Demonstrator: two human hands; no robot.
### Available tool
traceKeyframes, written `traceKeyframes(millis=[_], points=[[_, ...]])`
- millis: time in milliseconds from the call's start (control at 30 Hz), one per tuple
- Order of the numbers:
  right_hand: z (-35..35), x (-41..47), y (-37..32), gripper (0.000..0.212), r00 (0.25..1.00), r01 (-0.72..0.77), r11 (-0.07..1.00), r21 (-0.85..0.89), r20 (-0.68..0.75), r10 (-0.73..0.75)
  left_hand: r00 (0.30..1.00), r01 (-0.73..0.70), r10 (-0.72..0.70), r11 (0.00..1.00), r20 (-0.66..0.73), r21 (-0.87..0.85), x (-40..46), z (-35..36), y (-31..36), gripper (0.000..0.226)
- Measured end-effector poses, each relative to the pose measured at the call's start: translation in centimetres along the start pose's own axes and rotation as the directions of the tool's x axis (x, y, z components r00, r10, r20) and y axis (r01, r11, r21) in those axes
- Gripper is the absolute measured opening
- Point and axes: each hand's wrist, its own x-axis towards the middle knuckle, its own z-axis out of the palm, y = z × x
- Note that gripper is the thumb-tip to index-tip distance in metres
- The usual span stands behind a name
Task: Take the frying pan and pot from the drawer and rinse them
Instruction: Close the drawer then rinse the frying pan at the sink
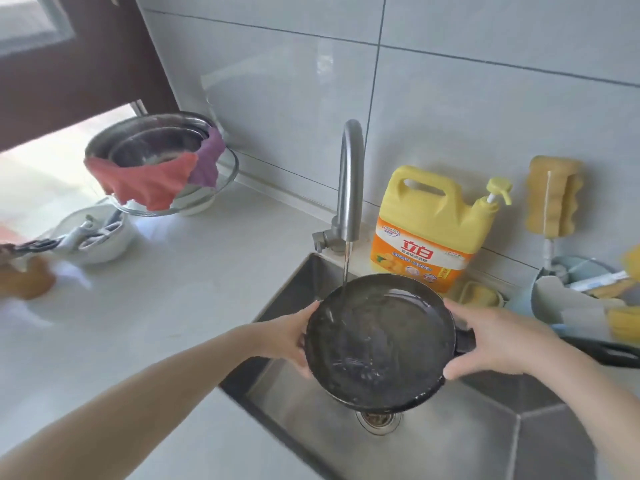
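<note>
A black frying pan [381,341] hangs over the steel sink [433,445], its inside wet and tilted a little toward me. My left hand [291,337] grips its left rim. My right hand [495,337] holds the right rim where the black handle [602,353] starts; the handle runs off to the right. A thin stream of water falls from the curved steel tap [348,188] onto the pan's far left edge. No pot is in view.
A yellow dish soap jug [433,223] stands behind the sink. To the right are a sponge brush [554,195] on the wall and a rack with cleaning items [588,292]. On the left counter stand stacked steel bowls with cloths [156,164] and a white bowl of utensils [93,237].
</note>
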Motion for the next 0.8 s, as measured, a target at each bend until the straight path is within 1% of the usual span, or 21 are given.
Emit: traceKeyframes(millis=[33, 100, 167, 267, 333, 367, 467, 567, 633, 733, 800], points=[[-0.1, -0.3, 0.1, 0.115, 0.999, 0.015, 0.998, 0.058, 0.031, -0.017, 0.999, 0.004, -0.004, 1.0, 0.038, 0.004, -0.5, -0.6, 0.4, 0.118], [0.8, -0.7, 0.0, 0.111, 0.998, 0.041, 0.979, 0.197, 0.048, -0.051, 0.998, 0.022, -0.024, 0.999, 0.056, 0.042, -1.6, -2.5, 1.0, 0.11], [3.1, -0.6, -0.5, 0.118, 0.999, 0.04, 0.949, 0.314, 0.009, -0.045, 0.996, 0.049, -0.056, 0.994, 0.065, 0.1, -2.8, -4.5, 2.0, 0.105], [6.5, 0.0, -2.2, 0.125, 0.995, 0.061, 0.892, 0.449, -0.095, -0.02, 0.994, 0.11, -0.11, 0.982, -0.007, 0.152, -4.2, -7.2, 3.5, 0.106], [7.7, 0.4, -3.1, 0.124, 0.986, 0.085, 0.868, 0.489, -0.165, -0.003, 0.991, 0.106, -0.086, 0.971, -0.1, 0.216, -4.6, -8.1, 4.0, 0.12], [8.0, 0.8, -3.3, 0.123, 0.978, 0.105, 0.862, 0.496, -0.207, 0.0, 0.989, 0.088, -0.055, 0.966, -0.138, 0.243, -4.7, -8.3, 4.1, 0.125], [7.9, 1.3, -3.0, 0.12, 0.946, 0.145, 0.863, 0.483, -0.324, 0.023, 0.976, 0.043, 0.022, 0.956, -0.218, 0.289, -3.9, -7.6, 3.7, 0.131], [7.7, 1.1, -1.3, 0.119, 0.902, 0.16, 0.891, 0.426, -0.429, 0.043, 0.938, -0.032, 0.144, 0.942, -0.316, 0.334, -2.5, -5.5, 3.9, 0.135], [7.9, 0.4, 0.0, 0.119, 0.868, 0.157, 0.91, 0.382, -0.493, 0.057, 0.898, -0.078, 0.226, 0.926, -0.377, 0.369, -1.3, -3.7, 4.2, 0.132], [8.5, -1.2, 1.6, 0.118, 0.82, 0.115, 0.945, 0.305, -0.567, 0.083, 0.805, -0.132, 0.358, 0.885, -0.473, 0.446, 0.6, -0.8, 4.0, 0.128], [9.0, -2.5, 2.3, 0.121, 0.784, 0.085, 0.966, 0.245, -0.615, 0.087, 0.765, -0.155, 0.42, 0.856, -0.488, 0.494, 1.4, 0.9, 3.6, 0.125]])
